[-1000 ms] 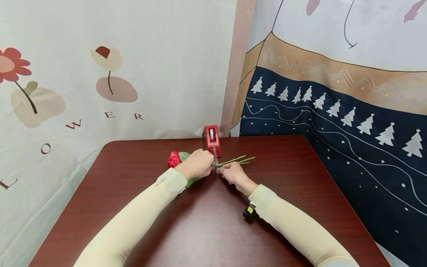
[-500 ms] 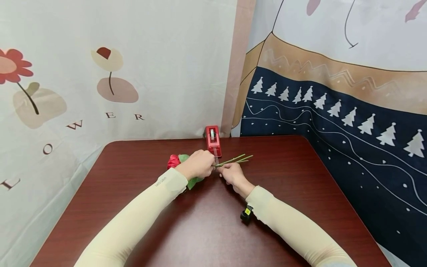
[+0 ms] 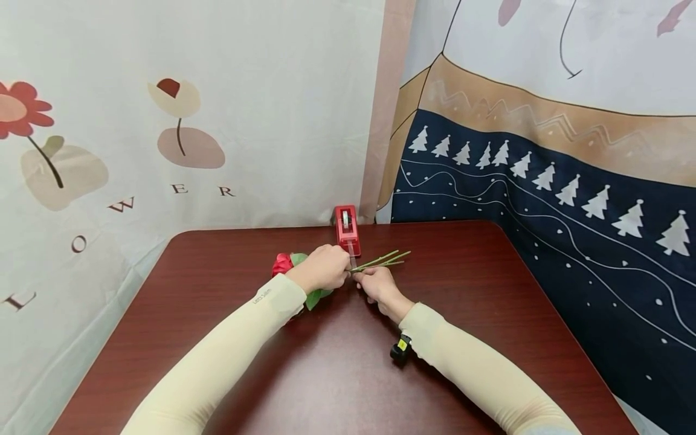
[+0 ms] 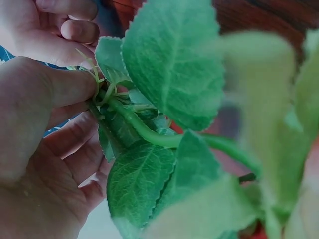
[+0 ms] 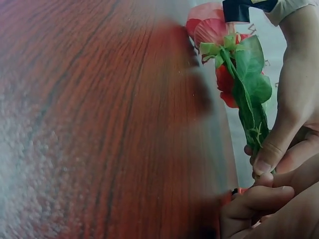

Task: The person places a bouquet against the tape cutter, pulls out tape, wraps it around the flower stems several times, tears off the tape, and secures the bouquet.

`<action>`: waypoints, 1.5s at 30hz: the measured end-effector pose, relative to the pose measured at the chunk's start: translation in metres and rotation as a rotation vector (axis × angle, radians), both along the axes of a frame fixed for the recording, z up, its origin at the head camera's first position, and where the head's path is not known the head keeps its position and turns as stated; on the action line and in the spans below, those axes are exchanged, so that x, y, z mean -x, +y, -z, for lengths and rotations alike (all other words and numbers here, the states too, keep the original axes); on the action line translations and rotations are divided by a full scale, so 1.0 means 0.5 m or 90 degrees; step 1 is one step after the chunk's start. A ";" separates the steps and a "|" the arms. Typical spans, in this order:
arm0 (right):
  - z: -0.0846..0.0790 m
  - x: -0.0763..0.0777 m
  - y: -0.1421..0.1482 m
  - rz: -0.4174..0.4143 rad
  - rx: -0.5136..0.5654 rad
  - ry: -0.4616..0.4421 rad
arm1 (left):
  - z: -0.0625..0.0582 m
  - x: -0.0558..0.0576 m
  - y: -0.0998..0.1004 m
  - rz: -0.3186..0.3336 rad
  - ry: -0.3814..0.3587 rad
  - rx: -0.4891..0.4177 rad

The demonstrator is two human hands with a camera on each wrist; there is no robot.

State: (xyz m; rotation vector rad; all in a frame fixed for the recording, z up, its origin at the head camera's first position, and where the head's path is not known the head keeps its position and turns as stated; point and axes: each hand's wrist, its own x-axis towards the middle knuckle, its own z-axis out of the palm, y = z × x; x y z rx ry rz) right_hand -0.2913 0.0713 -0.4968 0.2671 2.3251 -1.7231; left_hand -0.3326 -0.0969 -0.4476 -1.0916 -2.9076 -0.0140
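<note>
My left hand [image 3: 325,267] grips a small bunch of artificial roses by the stems, just below the leaves. A red bloom [image 3: 282,264] shows left of that hand, and the thin green stems [image 3: 388,260] stick out to the right. In the right wrist view, a pink rose [image 5: 209,30] and green leaves [image 5: 251,74] hang beyond the left thumb. A strip of clear tape [image 3: 352,258] runs from the red tape dispenser [image 3: 347,226] down to the stems. My right hand [image 3: 377,287] pinches at the strip's lower end, its fingertips against the stems beside my left hand.
The dispenser stands near the back edge of the brown table [image 3: 337,374], close to the pale wall cloth [image 3: 283,151]. A dark blue cloth with white trees [image 3: 544,241] hangs along the right side. A black wrist camera [image 3: 400,349] hangs under the right sleeve.
Both hands stay nearly in place. The stem ends have shifted slightly left and up, and the right wrist has moved a little down and left.
</note>
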 end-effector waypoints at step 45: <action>-0.023 0.009 0.038 -0.201 0.197 -0.103 | 0.003 -0.014 -0.019 0.066 0.137 0.047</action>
